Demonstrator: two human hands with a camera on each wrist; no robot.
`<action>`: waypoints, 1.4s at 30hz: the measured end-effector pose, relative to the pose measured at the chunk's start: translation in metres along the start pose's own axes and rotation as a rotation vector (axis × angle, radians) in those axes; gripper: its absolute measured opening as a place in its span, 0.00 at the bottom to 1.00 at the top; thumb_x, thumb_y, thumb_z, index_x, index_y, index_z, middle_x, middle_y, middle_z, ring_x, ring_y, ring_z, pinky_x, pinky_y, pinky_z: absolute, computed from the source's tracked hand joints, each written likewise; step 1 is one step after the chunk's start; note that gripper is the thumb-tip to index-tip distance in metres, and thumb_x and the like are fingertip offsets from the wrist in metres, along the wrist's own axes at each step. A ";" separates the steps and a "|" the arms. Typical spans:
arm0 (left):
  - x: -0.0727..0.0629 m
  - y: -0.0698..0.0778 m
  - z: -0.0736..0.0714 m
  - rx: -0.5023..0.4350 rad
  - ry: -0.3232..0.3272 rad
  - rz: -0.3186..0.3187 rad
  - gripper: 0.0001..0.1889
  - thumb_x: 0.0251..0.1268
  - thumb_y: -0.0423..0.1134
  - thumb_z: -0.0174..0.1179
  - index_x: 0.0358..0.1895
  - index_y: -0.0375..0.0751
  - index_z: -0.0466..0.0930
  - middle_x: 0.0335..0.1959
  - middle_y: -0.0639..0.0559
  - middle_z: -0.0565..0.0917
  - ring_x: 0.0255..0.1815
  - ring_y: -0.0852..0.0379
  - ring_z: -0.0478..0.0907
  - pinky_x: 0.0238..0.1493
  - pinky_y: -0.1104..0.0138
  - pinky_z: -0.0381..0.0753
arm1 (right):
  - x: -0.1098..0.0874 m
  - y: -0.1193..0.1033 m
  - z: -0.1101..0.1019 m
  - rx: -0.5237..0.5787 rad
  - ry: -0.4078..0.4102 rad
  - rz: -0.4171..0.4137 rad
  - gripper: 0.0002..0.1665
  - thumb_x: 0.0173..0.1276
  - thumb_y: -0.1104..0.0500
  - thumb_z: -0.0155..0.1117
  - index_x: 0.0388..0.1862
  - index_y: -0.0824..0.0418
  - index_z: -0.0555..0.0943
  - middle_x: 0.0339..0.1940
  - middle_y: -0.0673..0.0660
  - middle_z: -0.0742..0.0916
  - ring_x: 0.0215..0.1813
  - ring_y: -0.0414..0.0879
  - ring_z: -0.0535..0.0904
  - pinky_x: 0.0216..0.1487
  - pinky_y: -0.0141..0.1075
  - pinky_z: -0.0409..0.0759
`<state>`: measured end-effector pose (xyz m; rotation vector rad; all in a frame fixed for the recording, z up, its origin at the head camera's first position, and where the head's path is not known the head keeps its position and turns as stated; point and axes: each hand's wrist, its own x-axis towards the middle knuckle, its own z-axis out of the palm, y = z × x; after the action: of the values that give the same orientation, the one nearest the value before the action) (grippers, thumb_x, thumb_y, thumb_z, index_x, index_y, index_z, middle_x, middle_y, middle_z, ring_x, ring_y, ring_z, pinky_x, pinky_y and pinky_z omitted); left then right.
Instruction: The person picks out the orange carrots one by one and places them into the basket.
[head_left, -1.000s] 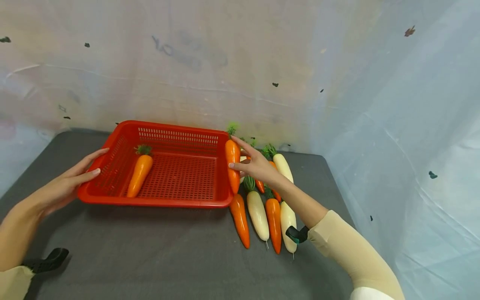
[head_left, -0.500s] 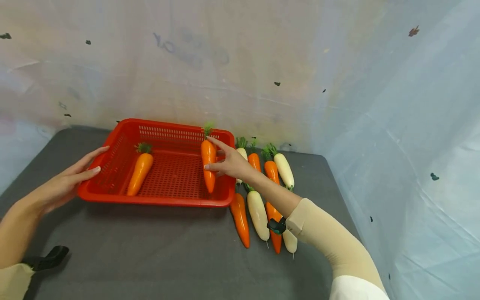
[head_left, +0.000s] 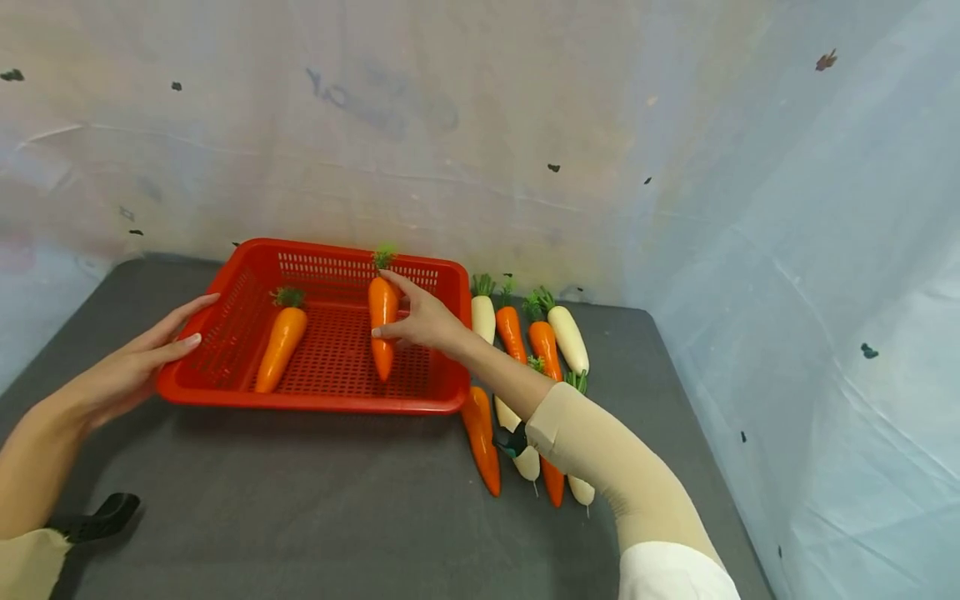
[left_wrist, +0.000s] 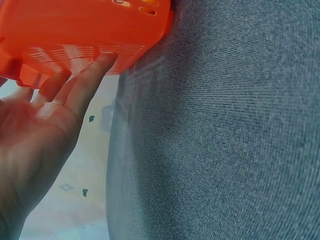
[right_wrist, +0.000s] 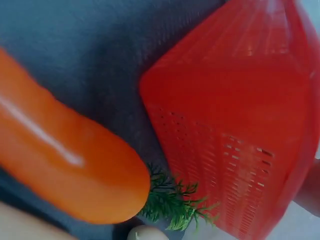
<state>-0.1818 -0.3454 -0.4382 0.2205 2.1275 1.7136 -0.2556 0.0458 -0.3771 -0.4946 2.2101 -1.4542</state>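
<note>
My right hand (head_left: 427, 321) pinches an orange carrot (head_left: 384, 312) with a green leafy top between thumb and fingers. It holds the carrot tip-down inside the red plastic basket (head_left: 315, 402), right of the middle. Another carrot (head_left: 282, 348) lies on the basket floor at the left. My left hand (head_left: 142, 362) touches the basket's left rim; in the left wrist view its fingers (left_wrist: 87, 82) lie fairly straight against the outer wall. In the right wrist view only a sliver of my right hand (right_wrist: 311, 185) shows beyond the basket (right_wrist: 220, 95), with a large carrot (right_wrist: 75, 155) in the foreground.
Right of the basket, several carrots and white radishes lie in two rows on the grey table (head_left: 315, 508), such as one carrot (head_left: 482, 442) and one radish (head_left: 567, 337). My right forearm covers part of them. A plastic-covered wall (head_left: 480, 125) stands behind.
My right hand has carried the carrot left, from over the basket's right rim into the basket. The left hand and the basket stay nearly where they were.
</note>
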 end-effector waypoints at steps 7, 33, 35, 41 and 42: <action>0.001 0.000 0.002 0.010 -0.001 -0.009 0.32 0.83 0.44 0.40 0.79 0.72 0.36 0.75 0.50 0.47 0.56 0.67 0.74 0.48 0.63 0.82 | 0.016 0.003 0.006 0.006 -0.003 0.017 0.56 0.62 0.65 0.74 0.81 0.44 0.53 0.59 0.58 0.76 0.38 0.49 0.86 0.42 0.47 0.85; 0.000 -0.004 0.001 -0.023 0.008 0.006 0.32 0.83 0.42 0.39 0.80 0.70 0.37 0.72 0.53 0.52 0.54 0.63 0.77 0.48 0.61 0.83 | 0.061 -0.003 0.070 -0.043 -0.048 0.110 0.58 0.58 0.65 0.77 0.81 0.42 0.56 0.61 0.56 0.78 0.35 0.45 0.84 0.37 0.42 0.85; 0.000 -0.001 0.001 -0.018 0.009 0.002 0.32 0.83 0.43 0.39 0.80 0.71 0.37 0.73 0.52 0.52 0.54 0.63 0.77 0.48 0.61 0.83 | 0.062 -0.004 0.070 -0.024 -0.049 0.118 0.57 0.58 0.65 0.76 0.80 0.42 0.56 0.63 0.56 0.77 0.35 0.46 0.84 0.38 0.43 0.86; 0.001 0.001 0.000 -0.004 -0.003 -0.002 0.32 0.83 0.42 0.39 0.80 0.72 0.36 0.73 0.52 0.51 0.55 0.65 0.76 0.48 0.61 0.83 | 0.067 0.003 0.083 0.003 -0.057 0.130 0.57 0.57 0.66 0.77 0.80 0.42 0.58 0.59 0.57 0.78 0.33 0.45 0.85 0.35 0.43 0.86; 0.000 0.000 -0.001 0.000 -0.004 -0.004 0.32 0.83 0.42 0.39 0.79 0.72 0.36 0.73 0.52 0.51 0.55 0.65 0.75 0.48 0.62 0.83 | 0.068 0.004 0.086 -0.015 -0.058 0.127 0.57 0.57 0.66 0.77 0.80 0.42 0.58 0.59 0.57 0.79 0.33 0.45 0.85 0.35 0.42 0.86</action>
<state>-0.1823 -0.3457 -0.4378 0.2191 2.1238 1.7095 -0.2656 -0.0535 -0.4222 -0.3888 2.1668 -1.3427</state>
